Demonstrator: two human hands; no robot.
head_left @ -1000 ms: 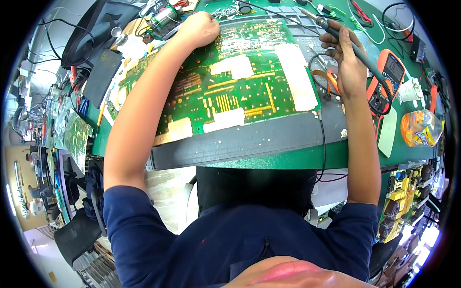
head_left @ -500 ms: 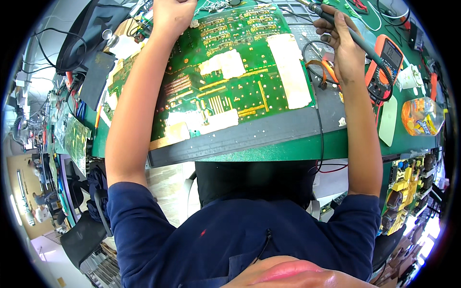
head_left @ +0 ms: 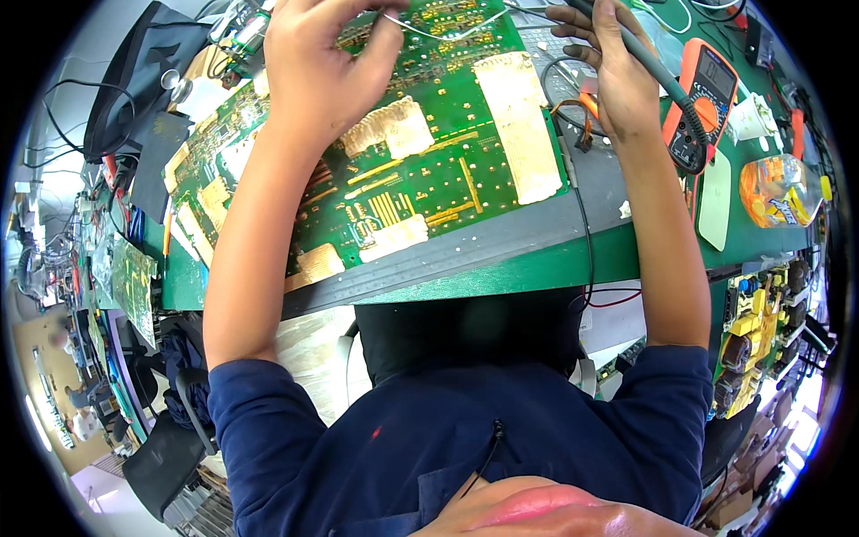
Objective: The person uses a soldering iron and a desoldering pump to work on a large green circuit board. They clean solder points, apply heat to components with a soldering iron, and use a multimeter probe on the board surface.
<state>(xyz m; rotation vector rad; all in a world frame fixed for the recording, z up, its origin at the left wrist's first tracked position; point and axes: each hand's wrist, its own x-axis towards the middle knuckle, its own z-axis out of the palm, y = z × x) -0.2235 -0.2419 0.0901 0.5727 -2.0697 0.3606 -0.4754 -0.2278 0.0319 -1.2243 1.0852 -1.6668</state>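
Observation:
A large green circuit board (head_left: 447, 166) with gold-coloured pads and pale patches lies on a dark grey mat (head_left: 501, 234). Over its left upper part is my left hand (head_left: 327, 67), thumb and finger pinching a thin silvery solder wire (head_left: 447, 38) that curves off to the right above the board. At the board's upper right, my right hand (head_left: 617, 80) is closed around the dark handle of a soldering iron (head_left: 608, 20). Its grey cable sleeve runs down past the wrist, and its tip is beyond the picture's upper edge.
An orange multimeter (head_left: 702, 107) lies right of my right forearm, with a pale green plate (head_left: 714, 201) nearer. A clear plastic jar (head_left: 780, 192) with orange contents and a white cup (head_left: 752, 118) stand farther right. Black leads cross the mat. Tools and a dark bag (head_left: 134, 89) crowd the left.
My left hand has come nearer and to the right over the board, and the solder wire now shows clearly. My right hand, still gripping the iron, sits slightly higher and farther left in view.

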